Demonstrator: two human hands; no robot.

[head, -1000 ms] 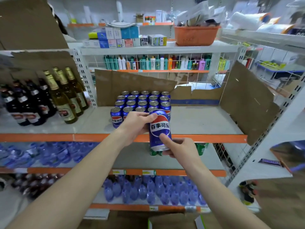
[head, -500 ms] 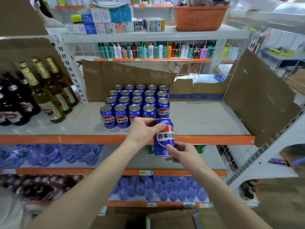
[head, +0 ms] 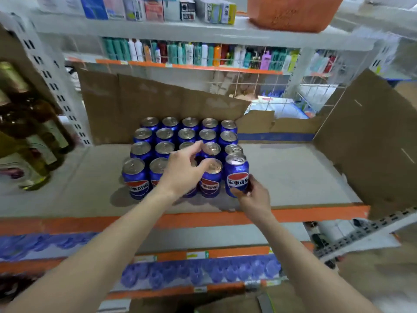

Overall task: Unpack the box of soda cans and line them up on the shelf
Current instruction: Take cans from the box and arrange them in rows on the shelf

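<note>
Moved up from below the shelf (head: 293,177) edge: can (head: 237,175) now at front row's 3 o'clock end. Right hand (head: 253,196) gripping its base to square it; left hand (head: 184,170) loose, empty, steadying neighbouring cans (head: 171,141).

Grey shelf (head: 293,177) carries blue cans (head: 144,152) and bottles (head: 33,141).

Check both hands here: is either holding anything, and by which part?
The right hand grips the front-right soda can by its lower body. The left hand holds nothing, hovering over the can tops.
</note>
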